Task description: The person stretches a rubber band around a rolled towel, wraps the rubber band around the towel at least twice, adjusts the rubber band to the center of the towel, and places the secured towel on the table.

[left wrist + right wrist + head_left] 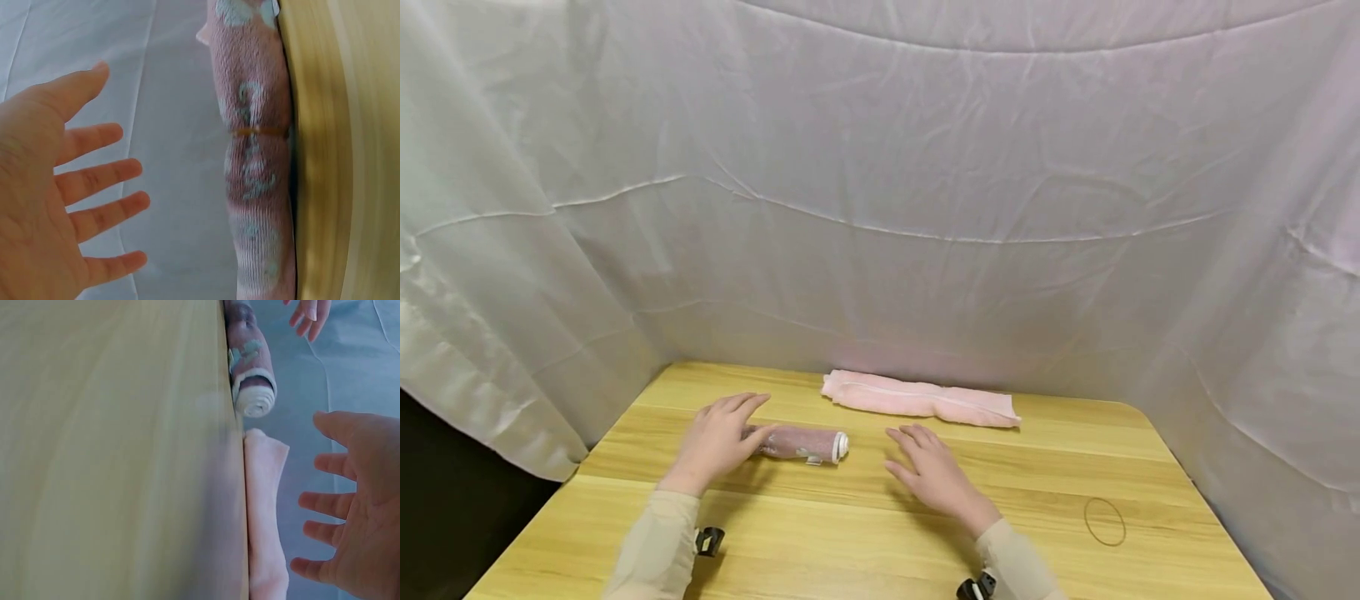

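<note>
A mauve patterned cloth, rolled tight, lies on the table in front of my left hand. In the left wrist view, a tan rubber band cinches this roll, and printed marks show on its fabric. My left hand's fingers are spread, apart from the roll in that view. The roll's white spiral end faces right. My right hand hovers over the table to the right of the roll, fingers extended and holding nothing. Beyond it lies a long pale pink cloth, folded or rolled loosely.
A second rubber band lies flat as a loop on the right part of the wooden table. Behind the table and along both sides hang grey-white curtains. Each wrist wears a small black device.
</note>
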Demonstrator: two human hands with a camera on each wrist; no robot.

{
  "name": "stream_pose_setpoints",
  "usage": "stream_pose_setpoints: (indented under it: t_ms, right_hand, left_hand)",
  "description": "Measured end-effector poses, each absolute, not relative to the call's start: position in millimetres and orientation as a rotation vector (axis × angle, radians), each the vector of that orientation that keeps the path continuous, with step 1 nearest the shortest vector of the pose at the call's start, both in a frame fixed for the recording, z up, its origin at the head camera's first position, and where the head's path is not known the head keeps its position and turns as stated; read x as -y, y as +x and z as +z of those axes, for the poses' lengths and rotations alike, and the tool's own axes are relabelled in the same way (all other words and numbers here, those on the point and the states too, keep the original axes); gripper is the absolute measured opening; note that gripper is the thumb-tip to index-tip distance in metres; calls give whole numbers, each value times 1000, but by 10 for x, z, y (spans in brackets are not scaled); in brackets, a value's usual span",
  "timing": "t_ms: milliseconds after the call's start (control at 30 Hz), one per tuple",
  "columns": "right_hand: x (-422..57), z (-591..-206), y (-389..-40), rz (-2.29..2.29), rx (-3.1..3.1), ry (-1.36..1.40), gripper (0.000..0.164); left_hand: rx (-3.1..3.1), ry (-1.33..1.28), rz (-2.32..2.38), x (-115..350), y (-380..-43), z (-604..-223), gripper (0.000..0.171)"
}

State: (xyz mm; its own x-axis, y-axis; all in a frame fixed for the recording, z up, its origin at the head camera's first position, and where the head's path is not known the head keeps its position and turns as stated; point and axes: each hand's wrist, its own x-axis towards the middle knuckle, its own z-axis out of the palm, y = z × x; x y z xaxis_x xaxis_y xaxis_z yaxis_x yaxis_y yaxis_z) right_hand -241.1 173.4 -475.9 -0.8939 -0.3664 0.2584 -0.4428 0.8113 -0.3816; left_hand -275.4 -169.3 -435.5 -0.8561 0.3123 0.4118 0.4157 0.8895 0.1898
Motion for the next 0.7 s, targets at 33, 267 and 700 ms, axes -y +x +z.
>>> stream_pose_setpoints:
  t_ms: [33, 267, 700]
  right_hand:
    - [-1759, -4747, -2400, 668, 2809, 635, 53]
    - [-1924, -4736, -2335, 687, 2782, 615, 54]
    - [-2212, -4781, -2196, 671, 2735, 584, 52]
  left_hand:
    - [2668, -548, -381, 1672, -2754, -4354, 56]
    - [2563, -633, -373, 1530, -2733, -4363, 48]
    - [2394, -823, -377, 1218, -2665, -4478, 37]
